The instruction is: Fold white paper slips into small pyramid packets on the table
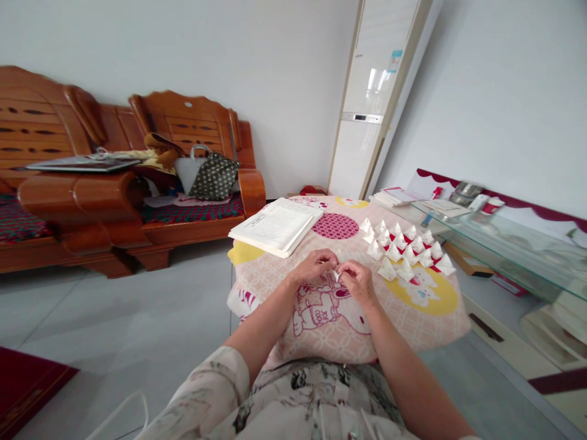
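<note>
Both my hands meet over the near middle of a cloth-covered table. My left hand [320,263] is closed, its fingertips pinching a small piece of white folded paper [337,276]. From the other side my right hand [356,280] grips the same paper between thumb and fingers. Most of the paper is hidden by my fingers. To the right stand several folded white paper shapes [387,269] with pointed tops, set in rows, with red showing between them. Left of my hands lies a stack of printed white sheets [277,225].
A pink patterned tablecloth [330,342] covers the table. At right is a glass-topped cabinet [518,238] with papers, metal bowls [466,192] and a red-and-white cup [493,206]. Wooden armchairs [197,122], one holding a dark patterned bag [213,177], stand at left. Behind rises a white air conditioner [362,146].
</note>
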The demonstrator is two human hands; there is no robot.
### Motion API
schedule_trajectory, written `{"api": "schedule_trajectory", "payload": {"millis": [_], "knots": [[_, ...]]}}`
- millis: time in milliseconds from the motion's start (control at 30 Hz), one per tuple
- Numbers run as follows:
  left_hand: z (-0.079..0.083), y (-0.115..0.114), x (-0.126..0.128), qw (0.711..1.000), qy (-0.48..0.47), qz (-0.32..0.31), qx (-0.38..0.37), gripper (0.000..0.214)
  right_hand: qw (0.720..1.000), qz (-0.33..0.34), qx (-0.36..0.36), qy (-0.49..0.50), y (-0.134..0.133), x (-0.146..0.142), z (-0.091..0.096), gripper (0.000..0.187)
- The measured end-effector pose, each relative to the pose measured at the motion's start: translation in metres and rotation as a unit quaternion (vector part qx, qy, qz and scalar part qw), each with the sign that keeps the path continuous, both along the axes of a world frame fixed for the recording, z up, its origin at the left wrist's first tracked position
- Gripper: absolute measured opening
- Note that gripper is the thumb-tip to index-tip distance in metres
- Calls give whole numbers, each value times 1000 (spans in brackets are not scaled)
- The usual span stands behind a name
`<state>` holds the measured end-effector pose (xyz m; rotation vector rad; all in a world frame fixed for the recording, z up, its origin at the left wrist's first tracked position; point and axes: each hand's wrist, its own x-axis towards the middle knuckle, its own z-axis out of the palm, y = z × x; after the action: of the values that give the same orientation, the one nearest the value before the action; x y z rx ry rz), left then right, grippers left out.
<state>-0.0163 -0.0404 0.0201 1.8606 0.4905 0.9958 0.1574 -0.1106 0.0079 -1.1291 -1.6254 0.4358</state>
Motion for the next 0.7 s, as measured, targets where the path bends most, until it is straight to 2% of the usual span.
{"api": "schedule_trajectory", "payload": {"millis": [100, 233, 367, 467, 600, 700], "knots": [[1, -4, 1, 1000, 29, 1, -12, 22, 993, -6, -67, 96, 5, 2, -2, 11], [1, -6, 3, 998, 38, 22, 38, 21, 970, -24, -114, 212, 9, 3, 0, 11], [0, -6, 7, 999, 31, 16, -8, 12, 957, -18, -132, 259, 10, 1, 3, 10], [1, -7, 9, 999, 21, -6, -37, 15, 944, -12, -136, 299, 10, 0, 6, 10], [3, -10, 14, 999, 27, 13, -11, 30, 933, -5, -134, 335, 10, -1, 10, 11], [3, -12, 18, 999, 44, 32, 0, 31, 931, 7, -137, 339, 10, 0, 10, 10]]}}
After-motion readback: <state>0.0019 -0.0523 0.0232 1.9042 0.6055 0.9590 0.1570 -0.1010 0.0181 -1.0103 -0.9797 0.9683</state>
